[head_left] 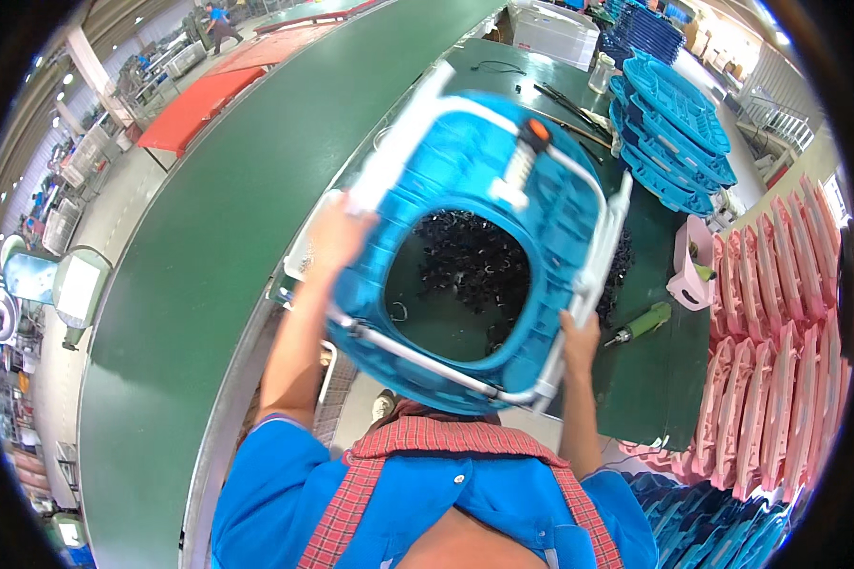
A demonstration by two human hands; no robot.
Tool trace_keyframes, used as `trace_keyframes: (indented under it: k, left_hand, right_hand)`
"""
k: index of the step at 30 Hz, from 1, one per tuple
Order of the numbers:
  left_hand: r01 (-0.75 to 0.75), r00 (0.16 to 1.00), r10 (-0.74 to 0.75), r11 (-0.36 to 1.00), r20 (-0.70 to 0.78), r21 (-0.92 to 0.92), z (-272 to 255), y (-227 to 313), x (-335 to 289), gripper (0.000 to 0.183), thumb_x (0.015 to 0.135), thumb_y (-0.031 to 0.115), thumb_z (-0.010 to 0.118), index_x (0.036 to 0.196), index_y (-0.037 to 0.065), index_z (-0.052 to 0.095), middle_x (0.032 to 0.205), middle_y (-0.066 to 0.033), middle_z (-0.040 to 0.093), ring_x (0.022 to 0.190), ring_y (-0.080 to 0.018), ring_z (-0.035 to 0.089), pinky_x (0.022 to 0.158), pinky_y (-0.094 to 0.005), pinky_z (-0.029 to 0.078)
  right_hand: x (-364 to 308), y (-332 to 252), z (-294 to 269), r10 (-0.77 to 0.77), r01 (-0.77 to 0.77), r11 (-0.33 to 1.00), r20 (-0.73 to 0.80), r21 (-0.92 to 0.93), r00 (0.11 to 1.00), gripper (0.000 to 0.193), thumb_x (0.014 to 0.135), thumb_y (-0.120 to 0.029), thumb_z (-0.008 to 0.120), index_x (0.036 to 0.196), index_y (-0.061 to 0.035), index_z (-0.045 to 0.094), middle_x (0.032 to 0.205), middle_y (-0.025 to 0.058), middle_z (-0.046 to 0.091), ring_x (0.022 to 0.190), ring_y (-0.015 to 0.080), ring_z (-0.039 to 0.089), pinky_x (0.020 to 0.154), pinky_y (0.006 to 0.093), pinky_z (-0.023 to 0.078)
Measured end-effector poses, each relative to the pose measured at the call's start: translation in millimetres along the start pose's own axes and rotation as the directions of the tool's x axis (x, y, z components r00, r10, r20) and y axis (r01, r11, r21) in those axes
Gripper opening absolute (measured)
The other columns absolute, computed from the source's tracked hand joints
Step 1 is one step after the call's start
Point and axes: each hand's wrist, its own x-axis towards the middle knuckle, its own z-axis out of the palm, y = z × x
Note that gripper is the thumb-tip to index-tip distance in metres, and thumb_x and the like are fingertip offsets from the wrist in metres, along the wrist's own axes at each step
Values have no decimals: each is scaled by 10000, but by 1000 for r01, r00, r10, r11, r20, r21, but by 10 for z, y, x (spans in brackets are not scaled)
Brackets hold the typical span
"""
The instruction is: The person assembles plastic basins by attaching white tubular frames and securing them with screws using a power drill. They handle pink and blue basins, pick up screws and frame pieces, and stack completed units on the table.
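Note:
A blue plastic frame [427, 166] with a large oval opening and white tube legs [593, 261] is held up in front of me, tilted and slightly blurred. A white strut with an orange-tipped black piece [535, 134] crosses its far part. My left hand [340, 237] is closed around the frame's left side, by a white tube; motion smears its fingers. On the near right, my right hand [581, 343] grips the edge at the white leg. Through the opening shows a heap of small dark parts [474, 266] on the green worktable [659, 389].
A green power screwdriver [642, 323] and a pink bin [690, 266] sit on the table's right. Stacked blue plastic pieces [678, 123] stand at the far right, pink ones [778, 275] nearer. Along my left runs a green conveyor belt [190, 313].

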Motion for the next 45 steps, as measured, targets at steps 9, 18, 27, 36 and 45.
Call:
trace_keyframes:
  k: [9,18,27,36,45]
  left_hand:
    - [318,726,72,847,-684,426,-4331,-798,-573,635,911,499,720,1305,8,635,1270,-223,678,1189,-376,652,1039,-447,475]
    - [-39,888,348,708,-300,705,-1830,-3924,-915,323,791,-38,585,1108,5,542,1557,-190,489,1417,-414,472,1182,-543,360]
    - [-224,917,292,941,-272,254,-851,-3057,832,604,893,227,764,1391,-22,530,1400,-265,552,1293,-438,524,1146,-498,382]
    - [-735,581,713,667,392,-122,2056,1125,-2072,1261,632,818,740,1632,176,319,1707,-237,158,1561,-491,127,1129,-794,140]
    - [-637,724,609,770,323,-24,2714,1674,-1845,1165,655,648,844,1608,178,366,1701,-187,218,1560,-423,204,1166,-723,220]
  right_hand:
    - [-1934,-1726,3105,-509,584,724,855,366,95,263,922,-258,658,1027,-29,736,974,163,710,924,337,692,811,440,545]
    - [-2009,-897,2940,-418,386,900,651,203,633,243,929,-278,702,1042,-77,780,960,154,763,865,315,738,777,426,569]
    - [-801,831,720,-381,-241,631,-565,-738,732,753,999,-429,608,1573,-16,350,1548,298,411,1346,475,462,1120,527,388]
    - [823,683,677,-264,-88,850,-563,-520,783,838,1021,-479,493,1601,58,213,1601,376,269,1477,539,278,1207,605,242]
    - [1412,-2065,-5105,-900,-411,195,-329,-890,285,571,866,-383,726,1322,-59,613,1363,210,577,1245,384,551,1053,520,427]
